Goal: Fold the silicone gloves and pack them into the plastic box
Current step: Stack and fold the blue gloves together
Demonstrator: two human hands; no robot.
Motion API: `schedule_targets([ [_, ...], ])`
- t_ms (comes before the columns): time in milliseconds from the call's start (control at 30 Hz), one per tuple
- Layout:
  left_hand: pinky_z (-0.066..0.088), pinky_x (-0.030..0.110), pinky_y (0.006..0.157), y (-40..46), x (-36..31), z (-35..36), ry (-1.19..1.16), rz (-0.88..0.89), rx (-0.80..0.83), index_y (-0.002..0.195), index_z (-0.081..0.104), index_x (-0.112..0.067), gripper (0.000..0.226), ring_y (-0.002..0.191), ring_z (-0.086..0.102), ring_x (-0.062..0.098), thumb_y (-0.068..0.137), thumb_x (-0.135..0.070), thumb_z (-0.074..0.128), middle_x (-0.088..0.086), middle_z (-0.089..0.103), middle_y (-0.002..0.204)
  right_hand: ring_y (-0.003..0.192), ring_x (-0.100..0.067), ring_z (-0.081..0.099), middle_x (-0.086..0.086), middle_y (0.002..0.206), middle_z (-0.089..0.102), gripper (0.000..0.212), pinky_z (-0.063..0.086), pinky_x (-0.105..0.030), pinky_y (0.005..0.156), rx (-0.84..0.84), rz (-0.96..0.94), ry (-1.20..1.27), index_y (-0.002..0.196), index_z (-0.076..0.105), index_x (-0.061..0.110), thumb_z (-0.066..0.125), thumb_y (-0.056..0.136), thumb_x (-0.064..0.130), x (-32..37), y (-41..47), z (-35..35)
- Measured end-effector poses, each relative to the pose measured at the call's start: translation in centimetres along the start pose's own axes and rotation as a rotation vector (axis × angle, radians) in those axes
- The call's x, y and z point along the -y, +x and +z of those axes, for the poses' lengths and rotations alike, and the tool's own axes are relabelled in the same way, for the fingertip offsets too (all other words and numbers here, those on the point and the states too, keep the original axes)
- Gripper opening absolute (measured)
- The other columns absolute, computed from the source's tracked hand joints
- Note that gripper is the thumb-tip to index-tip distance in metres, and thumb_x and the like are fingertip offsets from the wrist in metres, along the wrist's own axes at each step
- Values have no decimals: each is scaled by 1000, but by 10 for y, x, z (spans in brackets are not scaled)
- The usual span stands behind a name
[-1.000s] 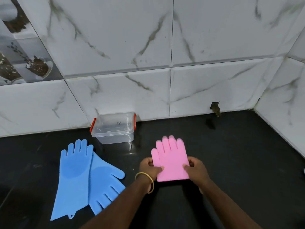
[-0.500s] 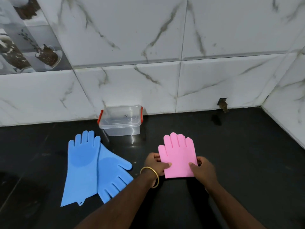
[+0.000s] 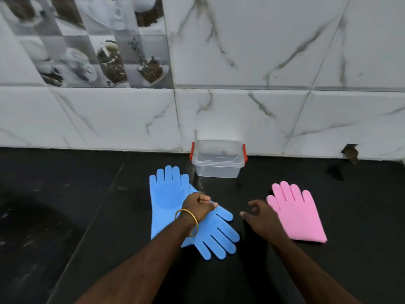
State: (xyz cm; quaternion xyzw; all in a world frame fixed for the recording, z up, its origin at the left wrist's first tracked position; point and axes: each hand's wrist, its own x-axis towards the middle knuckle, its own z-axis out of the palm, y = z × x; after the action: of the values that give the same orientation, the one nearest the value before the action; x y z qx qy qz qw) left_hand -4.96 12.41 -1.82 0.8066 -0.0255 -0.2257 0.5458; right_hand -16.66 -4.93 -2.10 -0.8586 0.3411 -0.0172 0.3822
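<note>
While the left hand (image 3: pixel 198 206) pinches the blue gloves (image 3: pixel 168 194), the right hand (image 3: pixel 259 217) hovers loosely open.

A home kitchen: a polished black stone surface (image 3: pixel 361 205) meets marble-veined white wall tiles (image 3: pixel 263 51), beside decorative tiles (image 3: pixel 98 44) printed with coffee cups and beans.

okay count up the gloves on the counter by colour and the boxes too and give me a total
Blue gloves: 2
Pink gloves: 1 visible, folded; a second layer cannot be told
Plastic box: 1
Total: 4
</note>
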Motion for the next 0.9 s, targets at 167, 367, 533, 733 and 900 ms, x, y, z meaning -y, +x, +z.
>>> schedule_targets([
  [167,50,37,93,16,38,-83,259,-143,-209,102,62,-14,35,105,60,30,73,-24,79,10,61,112,97,-21,65,6,89,63,36,44,-27,77,129,39,-77,91,56,25,73,70,49,18,-15,62],
  [367,50,47,91,26,62,-137,312,-365,-244,129,42,-4,72,116,52,38,72,-30,79,18,48,132,81,-17,61,5,82,62,30,46,-31,72,151,107,-73,74,54,23,77,65,40,29,-8,79],
  [533,50,37,73,33,61,-138,408,-287,-89,119,52,-3,46,99,61,32,79,-17,70,16,60,117,75,-16,56,5,75,59,22,44,-30,68,82,26,62,78,57,21,76,71,15,41,-12,82],
  [733,47,33,67,44,57,-158,488,-243,-81,111,58,3,27,86,62,33,86,-7,52,18,63,102,73,-18,57,-5,77,64,23,49,-34,72,112,9,257,81,60,14,74,73,-2,57,-16,61],
  [900,49,41,92,60,62,-196,621,-278,-162,119,58,7,37,115,57,39,85,-8,57,25,61,124,80,-26,66,-17,97,70,31,56,-39,75,150,120,432,103,62,6,77,77,0,71,-19,25],
])
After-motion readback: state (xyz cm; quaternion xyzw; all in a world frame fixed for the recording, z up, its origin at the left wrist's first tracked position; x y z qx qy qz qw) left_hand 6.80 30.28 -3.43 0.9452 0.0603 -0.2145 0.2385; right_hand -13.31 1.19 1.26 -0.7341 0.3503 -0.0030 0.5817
